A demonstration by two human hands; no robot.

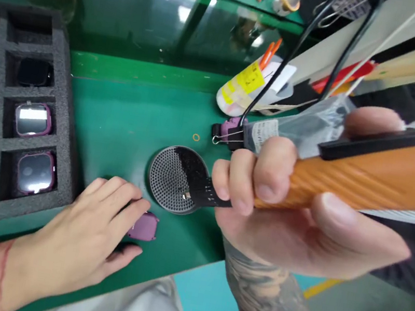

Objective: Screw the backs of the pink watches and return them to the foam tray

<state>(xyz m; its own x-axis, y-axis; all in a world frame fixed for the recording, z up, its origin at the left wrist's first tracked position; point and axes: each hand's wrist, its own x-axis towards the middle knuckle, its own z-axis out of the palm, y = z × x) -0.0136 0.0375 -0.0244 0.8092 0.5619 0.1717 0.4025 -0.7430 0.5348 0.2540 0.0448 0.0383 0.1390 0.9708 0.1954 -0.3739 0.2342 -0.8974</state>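
My left hand (pixel 101 228) lies low over the green mat, its fingers and thumb curved around a small purple watch case (pixel 144 227). The fingers overlap the case's left side; its right end shows. In front of me, my right hand (pixel 263 201) is wrapped around an orange electric screwdriver (pixel 378 174) with a black lever along its top. Its black nose, with scale marks, points left over a round grey perforated screw dish (pixel 167 175). Part of that dish is covered in black, perhaps small screws.
A dark foam tray (pixel 68 154) with several purple and black watches stands at left. Behind the dish lie a small orange ring (pixel 196 137) and a binder clip (pixel 234 136) beside a plastic bag. A white cup (pixel 237 92) leans near black cables. The bench edge runs below my hands.
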